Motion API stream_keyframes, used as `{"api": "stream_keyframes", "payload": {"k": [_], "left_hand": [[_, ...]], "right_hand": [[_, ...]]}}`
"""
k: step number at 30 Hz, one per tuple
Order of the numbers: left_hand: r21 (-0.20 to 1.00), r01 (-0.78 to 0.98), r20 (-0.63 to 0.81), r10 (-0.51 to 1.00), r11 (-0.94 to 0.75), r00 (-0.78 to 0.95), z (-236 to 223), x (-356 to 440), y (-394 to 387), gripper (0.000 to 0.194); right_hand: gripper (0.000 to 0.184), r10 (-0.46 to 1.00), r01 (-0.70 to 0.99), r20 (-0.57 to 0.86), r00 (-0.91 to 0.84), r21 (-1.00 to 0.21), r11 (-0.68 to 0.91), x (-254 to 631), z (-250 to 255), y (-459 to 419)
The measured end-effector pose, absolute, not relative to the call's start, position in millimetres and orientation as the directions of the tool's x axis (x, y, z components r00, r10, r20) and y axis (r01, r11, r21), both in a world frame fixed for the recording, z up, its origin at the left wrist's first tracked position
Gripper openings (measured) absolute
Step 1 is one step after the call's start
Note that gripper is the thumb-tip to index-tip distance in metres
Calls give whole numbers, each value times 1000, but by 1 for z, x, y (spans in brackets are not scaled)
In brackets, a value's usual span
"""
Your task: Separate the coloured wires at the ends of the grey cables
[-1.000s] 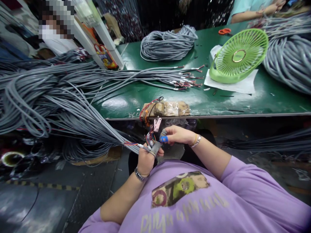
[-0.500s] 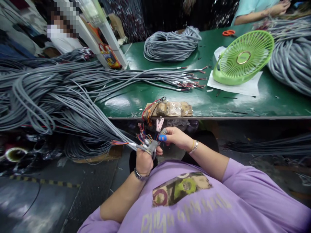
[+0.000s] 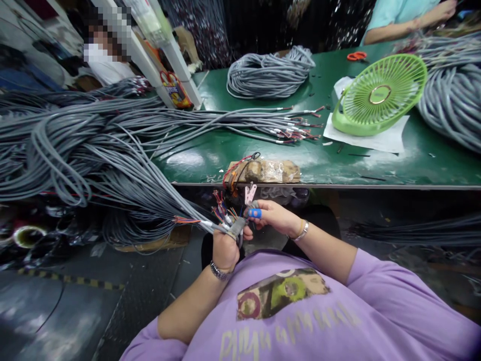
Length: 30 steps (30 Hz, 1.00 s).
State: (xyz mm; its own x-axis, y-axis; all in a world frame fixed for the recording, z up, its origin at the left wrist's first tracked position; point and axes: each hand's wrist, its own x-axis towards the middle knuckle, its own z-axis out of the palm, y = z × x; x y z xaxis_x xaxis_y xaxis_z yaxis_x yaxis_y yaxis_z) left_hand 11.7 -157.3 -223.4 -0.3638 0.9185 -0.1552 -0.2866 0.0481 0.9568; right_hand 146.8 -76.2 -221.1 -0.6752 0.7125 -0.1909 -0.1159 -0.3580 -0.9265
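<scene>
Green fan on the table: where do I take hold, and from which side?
I'd take the fan by its solid lower part, coming from the near edge of the table. That part faces the wearer; the tilted grille above has thin slats, and coiled cable crowds the right in this view.

A bundle of slim grey cables point(image 3: 190, 210) slanted down from the left into the left hand point(image 3: 226, 246). At white-banded ends, thin coloured wires point(image 3: 188, 220), orange and red among them, splayed leftward and forward.
</scene>
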Motion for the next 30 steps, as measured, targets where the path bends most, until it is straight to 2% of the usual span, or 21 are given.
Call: {"api": "stream_keyframes", "payload": {"k": [5, 15, 21, 24, 27, 30], "left_hand": [[972, -233, -116, 935, 37, -336, -229, 11, -159, 22], [968, -250, -119, 920, 24, -373, -232, 11, -160, 21], [972, -231, -117, 948, 48, -297, -233, 10, -161, 22], [969, -243, -113, 942, 35, -316, -232, 9, -163, 23], [962, -271, -131, 927, 34, -350, -228, 8, -164, 23], [953, -297, -159, 923, 52, -351, -223, 8, -164, 23]], "right_hand": [[48, 742, -47, -192, -642, -957, -288, 141, -218, -79], [47, 739, -149, -179, -650, -923, -355, 144, -218, -89], [41, 793, -155, -191, -579, -929, -337, 134, -218, -88], [38, 812, -149, -223, -540, -924, -353, 131, -222, -87], [33, 837, -219, -285, -467, -880, -421, 134, -229, -83], [32, 831, -359, -331, -447, -785, -506, 140, -235, -75]]}}
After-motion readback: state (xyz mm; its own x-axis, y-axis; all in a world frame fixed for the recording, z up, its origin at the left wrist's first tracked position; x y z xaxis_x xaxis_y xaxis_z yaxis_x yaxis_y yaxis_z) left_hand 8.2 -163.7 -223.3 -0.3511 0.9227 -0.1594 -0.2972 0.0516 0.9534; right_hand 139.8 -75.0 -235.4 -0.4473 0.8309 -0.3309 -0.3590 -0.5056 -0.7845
